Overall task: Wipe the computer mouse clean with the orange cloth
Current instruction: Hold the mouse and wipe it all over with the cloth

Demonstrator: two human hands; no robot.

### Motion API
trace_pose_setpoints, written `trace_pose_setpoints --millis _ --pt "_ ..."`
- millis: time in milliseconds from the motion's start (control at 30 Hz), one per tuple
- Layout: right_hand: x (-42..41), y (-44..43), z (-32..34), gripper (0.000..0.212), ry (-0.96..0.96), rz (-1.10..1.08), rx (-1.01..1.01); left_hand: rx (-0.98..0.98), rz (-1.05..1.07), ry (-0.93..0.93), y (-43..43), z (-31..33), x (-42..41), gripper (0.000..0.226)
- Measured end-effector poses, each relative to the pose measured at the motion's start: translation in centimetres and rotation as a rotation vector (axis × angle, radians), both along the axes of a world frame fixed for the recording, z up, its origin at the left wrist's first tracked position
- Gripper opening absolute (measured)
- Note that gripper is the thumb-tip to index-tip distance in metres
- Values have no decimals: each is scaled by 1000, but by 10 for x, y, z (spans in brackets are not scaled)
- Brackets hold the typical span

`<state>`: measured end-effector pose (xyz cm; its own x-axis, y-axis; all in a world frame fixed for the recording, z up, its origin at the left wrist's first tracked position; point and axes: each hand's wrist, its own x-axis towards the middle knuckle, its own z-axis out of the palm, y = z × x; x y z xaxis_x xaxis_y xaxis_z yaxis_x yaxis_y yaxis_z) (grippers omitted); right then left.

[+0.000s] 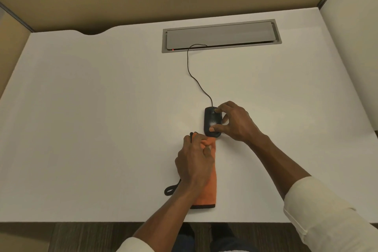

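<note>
Both forearms bare below cream-white sleeves (319,208), rolled or pushed up. Dark blue trousers (184,241). Dark shoes (222,231) below.

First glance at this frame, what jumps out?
The orange cloth stands out against the white desk, near the front edge, bunched under the left hand. Just beyond it, the right hand pinches the black mouse, index finger at its front and thumb at its rear. The mouse's cable snakes back to the grey cable hatch at the desk's far side.
</note>
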<state>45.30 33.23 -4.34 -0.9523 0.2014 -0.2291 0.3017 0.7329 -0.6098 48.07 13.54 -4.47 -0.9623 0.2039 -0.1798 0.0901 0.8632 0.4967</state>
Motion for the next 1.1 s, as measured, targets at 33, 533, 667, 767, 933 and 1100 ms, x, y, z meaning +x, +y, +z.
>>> trace_pose_setpoints --millis 33,533,667,767,933,1100 --pt "0 0 0 69 -5 1 -1 5 16 1 -1 0 -2 26" --pt "2 -3 -1 70 -4 11 -7 329 120 -46 7 7 -93 19" --pt "2 -2 -1 70 -6 9 -16 326 52 -42 24 11 -116 20" --pt "1 -2 -2 70 -14 13 -13 279 7 -37 36 13 -131 19" --pt "0 -3 -3 66 -17 14 -13 229 -42 -41 50 14 -153 22" --pt "0 -3 -5 68 -12 -2 -20 184 -91 -20 52 13 -150 22"
